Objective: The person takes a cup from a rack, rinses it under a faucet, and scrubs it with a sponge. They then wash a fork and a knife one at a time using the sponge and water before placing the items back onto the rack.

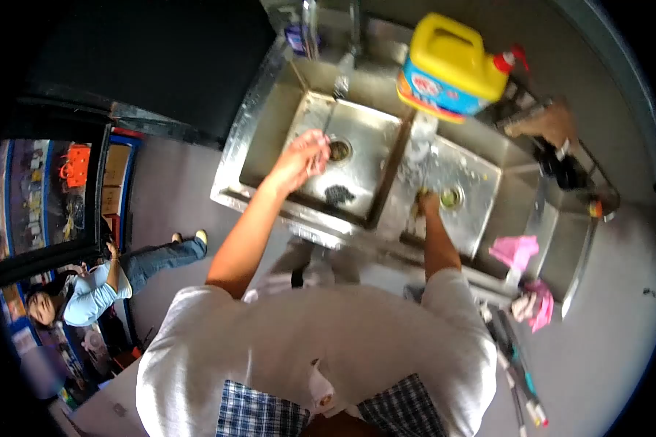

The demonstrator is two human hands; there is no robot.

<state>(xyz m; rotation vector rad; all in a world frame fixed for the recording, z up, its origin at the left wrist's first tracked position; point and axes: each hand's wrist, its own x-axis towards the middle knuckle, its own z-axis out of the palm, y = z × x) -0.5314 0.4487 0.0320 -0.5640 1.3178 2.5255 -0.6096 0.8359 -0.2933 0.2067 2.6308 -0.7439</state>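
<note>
My left hand (304,159) is raised over the left sink basin (375,135), near the drain (339,151) and below the tap (342,76). Its fingers are curled in, and whatever they may hold is hidden. A dark scouring pad (339,194) lies on that basin's floor. Down in the right sink basin (481,175) is my right hand (429,202), just left of its drain (452,197). Its fingers look closed around something small and yellowish-brown, too blurred to name. Wet suds streak the basin floor beside it.
A yellow detergent jug (452,69) with a red cap stands behind the basins. Pink cloths (515,251) hang at the right ledge. A wire rack (594,171) holds dark items. Another person (98,291) stands at the left near shelves.
</note>
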